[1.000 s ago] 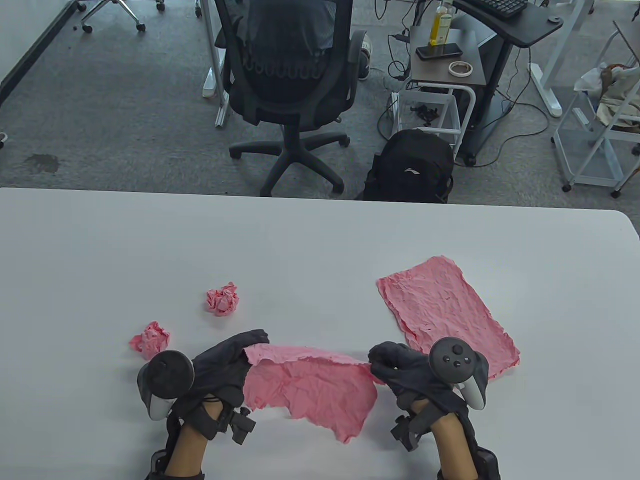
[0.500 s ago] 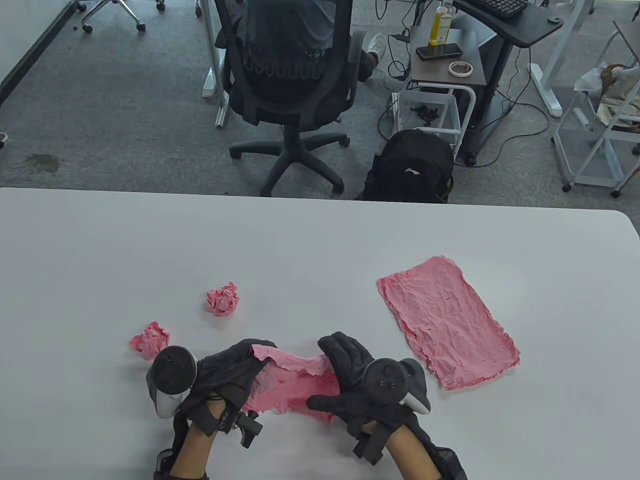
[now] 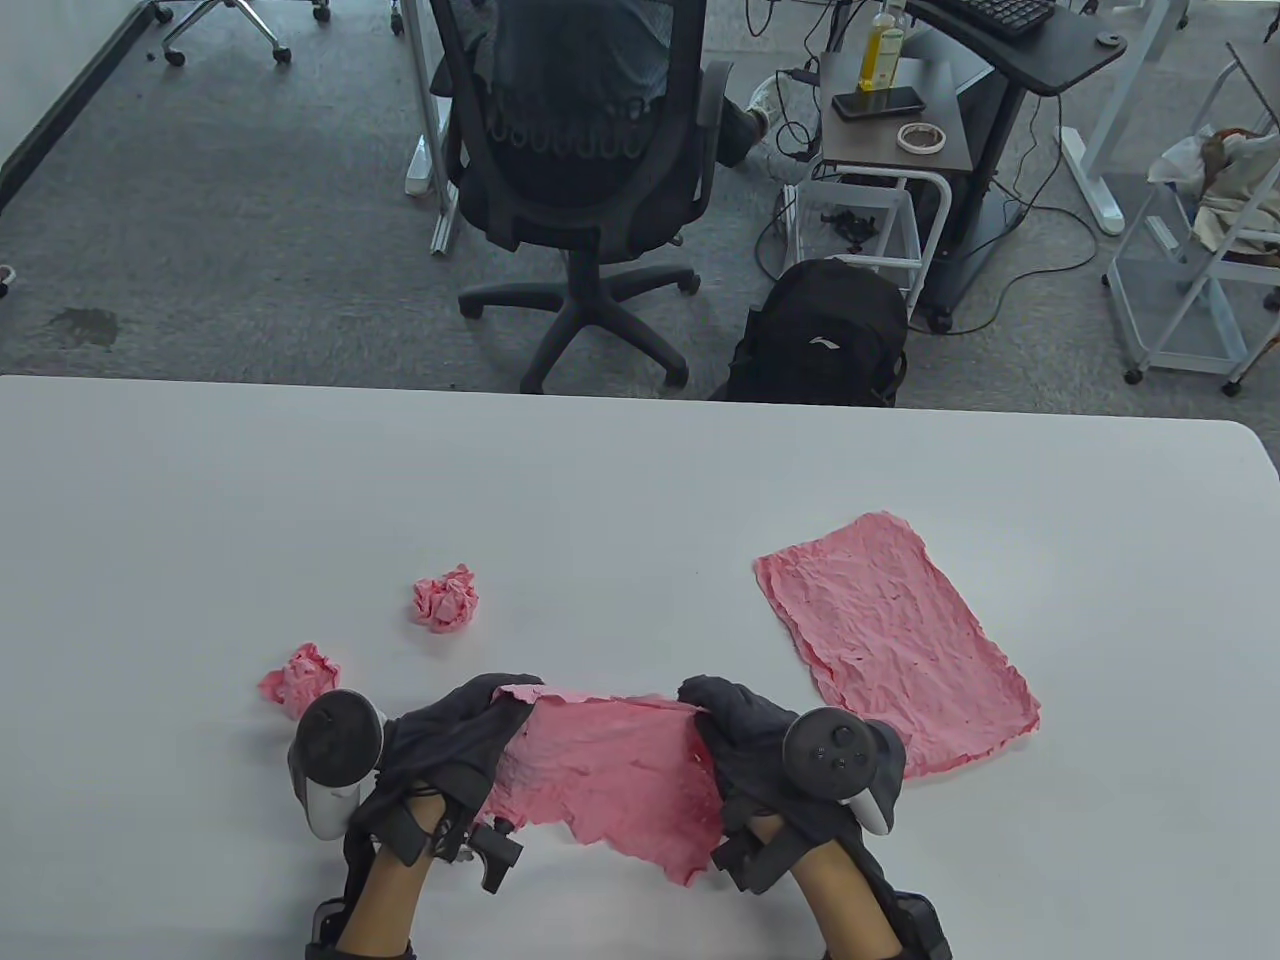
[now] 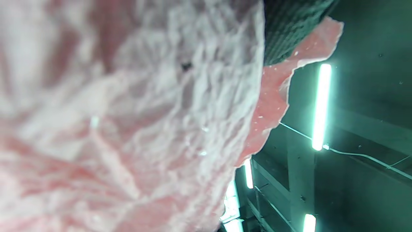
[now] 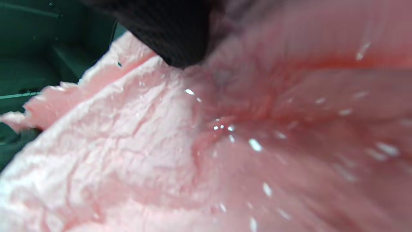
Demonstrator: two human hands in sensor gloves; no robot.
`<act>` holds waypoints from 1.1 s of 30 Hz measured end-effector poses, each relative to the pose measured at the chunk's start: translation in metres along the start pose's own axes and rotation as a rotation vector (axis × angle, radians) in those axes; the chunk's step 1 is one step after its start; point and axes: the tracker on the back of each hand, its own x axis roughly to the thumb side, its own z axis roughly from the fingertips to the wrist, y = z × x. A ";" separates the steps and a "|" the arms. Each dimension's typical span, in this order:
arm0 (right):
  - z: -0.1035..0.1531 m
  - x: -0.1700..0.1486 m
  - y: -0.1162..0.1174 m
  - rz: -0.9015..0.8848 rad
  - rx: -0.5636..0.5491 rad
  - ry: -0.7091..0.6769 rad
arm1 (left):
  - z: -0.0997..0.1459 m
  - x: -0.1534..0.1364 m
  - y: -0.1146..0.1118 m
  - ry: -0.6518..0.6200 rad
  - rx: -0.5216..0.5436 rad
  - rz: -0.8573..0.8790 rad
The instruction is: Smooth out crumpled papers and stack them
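White desk (image 3: 640,480) fills the lower table view; grey carpet, a black office chair (image 3: 580,170) and a black backpack (image 3: 822,335) lie beyond its far edge. Near the front edge, a wrinkled pink paper sheet (image 3: 610,775) is stretched between both hands. Left hand (image 3: 450,745) grips its left edge, fingers closed over the top corner. Right hand (image 3: 745,745) grips its right edge likewise. A flattened pink sheet (image 3: 890,640) lies on the desk just right of the right hand. Two crumpled pink paper balls sit to the left: one (image 3: 445,598) farther back, one (image 3: 298,680) just beside the left tracker.

Left wrist view: blurred pink paper (image 4: 145,122) fills most of the frame; a dark gloved fingertip (image 4: 289,25) overlaps its upper edge.

Right wrist view: paper (image 5: 161,145) close up, creased; a dark gloved fingertip (image 5: 173,32) presses on it from the top.
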 end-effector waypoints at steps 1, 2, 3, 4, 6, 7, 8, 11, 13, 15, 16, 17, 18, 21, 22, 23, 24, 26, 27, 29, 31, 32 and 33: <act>-0.001 -0.002 -0.002 -0.026 0.029 0.025 | 0.000 -0.001 0.002 0.008 0.011 -0.042; -0.002 -0.006 -0.005 -0.055 0.114 0.083 | 0.000 -0.003 0.005 0.027 0.035 -0.100; -0.001 -0.009 -0.007 -0.064 0.199 0.110 | 0.000 -0.006 0.007 0.051 0.051 -0.123; -0.001 -0.014 -0.009 -0.050 0.257 0.133 | 0.001 -0.011 0.009 0.097 0.064 -0.144; -0.002 -0.024 -0.014 -0.027 0.287 0.156 | 0.001 -0.019 0.009 0.168 0.030 -0.136; -0.004 -0.028 -0.015 -0.037 0.285 0.163 | 0.001 -0.024 0.007 0.206 0.000 -0.131; -0.005 -0.031 -0.017 -0.050 0.275 0.182 | 0.000 -0.026 0.005 0.238 -0.020 -0.140; -0.008 -0.034 -0.018 0.078 0.238 0.190 | -0.002 -0.028 -0.004 0.322 -0.076 -0.398; -0.012 -0.032 -0.014 0.234 0.234 0.141 | -0.002 -0.021 -0.009 0.254 -0.063 -0.642; -0.016 -0.028 -0.011 0.334 0.214 0.093 | -0.004 -0.009 -0.018 0.098 -0.147 -0.798; -0.018 -0.025 -0.010 0.360 0.197 0.064 | -0.004 -0.001 -0.027 -0.023 -0.202 -0.838; -0.019 -0.022 -0.009 0.365 0.179 0.039 | -0.004 0.004 -0.035 -0.124 -0.252 -0.850; -0.021 -0.019 -0.008 0.371 0.158 0.012 | -0.005 0.006 -0.044 -0.187 -0.317 -0.856; -0.017 -0.006 -0.005 0.453 0.104 -0.057 | -0.006 -0.001 -0.074 -0.114 -0.582 -0.863; -0.012 0.004 -0.005 0.532 0.055 -0.104 | -0.007 -0.006 -0.081 -0.083 -0.649 -0.899; -0.009 0.010 -0.004 0.566 0.029 -0.141 | -0.008 -0.010 -0.084 -0.045 -0.684 -0.932; -0.005 0.020 0.000 0.585 0.004 -0.199 | -0.007 -0.015 -0.086 0.026 -0.741 -0.969; 0.000 0.035 0.016 0.581 0.025 -0.306 | -0.006 -0.020 -0.087 0.073 -0.790 -0.995; 0.002 0.041 0.030 0.578 0.093 -0.340 | -0.005 -0.021 -0.087 0.078 -0.796 -0.960; 0.000 0.044 0.062 0.546 0.320 -0.261 | -0.003 -0.024 -0.087 0.139 -0.847 -0.922; -0.005 0.034 0.086 0.552 0.511 -0.080 | 0.000 -0.027 -0.088 0.202 -0.921 -0.901; -0.007 0.025 0.094 0.555 0.611 0.015 | 0.000 -0.028 -0.088 0.201 -0.919 -0.892; -0.009 0.012 0.095 0.569 0.641 0.093 | 0.001 -0.028 -0.087 0.204 -0.920 -0.887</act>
